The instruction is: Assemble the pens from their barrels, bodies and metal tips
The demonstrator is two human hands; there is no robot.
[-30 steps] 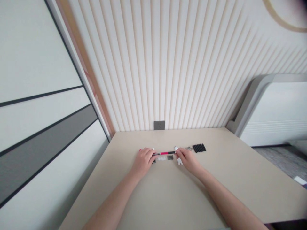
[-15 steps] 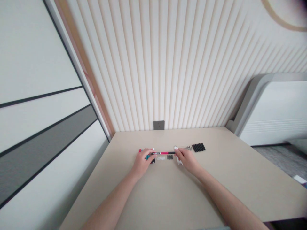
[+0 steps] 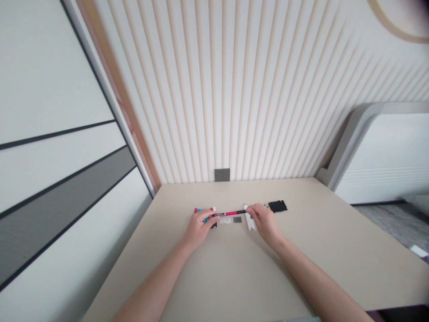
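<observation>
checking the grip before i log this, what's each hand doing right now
Left hand: closed, holding one end of the black-and-pink pen.
Right hand: closed, holding the other end of the black-and-pink pen.

This looks like a furnished room in a home, though which room is hard to tell. A ribbed cream panel wall with a grey wall socket fills the upper middle, and white panelled doors with dark stripes run down the left. A beige table stands below, with a white grey-framed unit and grey carpet at right.
</observation>
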